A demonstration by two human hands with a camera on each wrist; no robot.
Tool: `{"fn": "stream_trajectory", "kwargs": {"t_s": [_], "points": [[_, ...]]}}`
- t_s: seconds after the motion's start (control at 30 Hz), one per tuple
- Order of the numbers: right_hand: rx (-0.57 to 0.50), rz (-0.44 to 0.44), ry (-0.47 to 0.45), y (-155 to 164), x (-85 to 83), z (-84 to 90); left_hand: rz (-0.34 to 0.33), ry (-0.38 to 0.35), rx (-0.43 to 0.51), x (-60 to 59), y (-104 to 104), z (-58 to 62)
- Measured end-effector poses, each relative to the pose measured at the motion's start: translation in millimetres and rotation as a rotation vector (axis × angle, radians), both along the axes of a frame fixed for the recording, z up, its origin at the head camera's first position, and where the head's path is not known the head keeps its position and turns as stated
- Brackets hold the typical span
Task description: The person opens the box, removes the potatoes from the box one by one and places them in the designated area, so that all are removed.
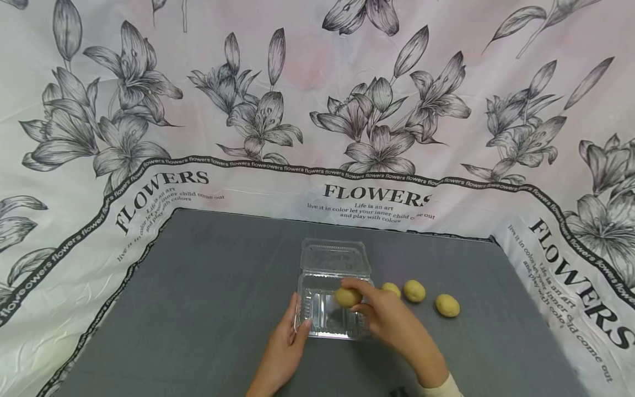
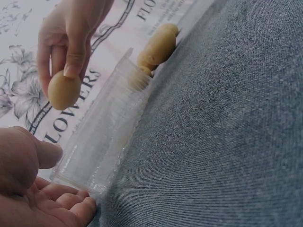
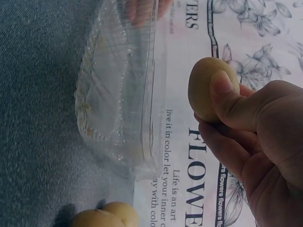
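Observation:
A clear plastic clamshell container sits on the table with its lid folded back, away from me. My left hand holds its near left corner, the thumb by the rim and the fingers along the outer side. Above the container's tray, my right hand pinches a small yellow potato between thumb and fingertips. In the left wrist view that potato hangs clear of the container's wall. Three more potatoes lie right of the container: one partly behind my right hand, one beside it, another farther right.
A dark grey cloth covers the table. White fabric printed with flowers and lettering hangs behind it and along both sides. A small dark object shows at the bottom edge near my right sleeve.

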State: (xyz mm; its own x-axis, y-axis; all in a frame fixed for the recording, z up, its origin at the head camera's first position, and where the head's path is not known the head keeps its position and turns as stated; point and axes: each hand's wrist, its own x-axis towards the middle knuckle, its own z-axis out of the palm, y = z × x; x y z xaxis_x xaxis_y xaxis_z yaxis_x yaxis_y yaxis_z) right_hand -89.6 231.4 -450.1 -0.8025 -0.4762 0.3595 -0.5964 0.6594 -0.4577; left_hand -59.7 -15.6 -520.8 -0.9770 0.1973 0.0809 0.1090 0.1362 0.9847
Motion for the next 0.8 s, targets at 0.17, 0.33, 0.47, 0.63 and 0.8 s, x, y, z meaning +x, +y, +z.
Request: {"fn": "stream_trajectory", "kwargs": {"t_s": [0.17,0.33,0.47,0.63,0.8], "points": [[-0.011,-0.023,0.036,8,2.2,-3.8,-0.007,-0.001,0.003,1.6,0,0.3],[-0.011,-0.05,0.078,17,3.6,-6.7,-0.005,0.005,-0.023,1.8,0,0.1],[-0.017,-0.051,0.103,24,4.6,-9.1,0.001,0.01,-0.034,1.4,0,0.3],[-0.026,-0.057,0.12,30,6.4,-11.3,0.008,0.011,-0.029,0.8,0,-0.1],[-0.035,-0.084,0.115,36,8.2,-12.9,0.007,0.019,-0.018,0.4,0,-0.6]]}}
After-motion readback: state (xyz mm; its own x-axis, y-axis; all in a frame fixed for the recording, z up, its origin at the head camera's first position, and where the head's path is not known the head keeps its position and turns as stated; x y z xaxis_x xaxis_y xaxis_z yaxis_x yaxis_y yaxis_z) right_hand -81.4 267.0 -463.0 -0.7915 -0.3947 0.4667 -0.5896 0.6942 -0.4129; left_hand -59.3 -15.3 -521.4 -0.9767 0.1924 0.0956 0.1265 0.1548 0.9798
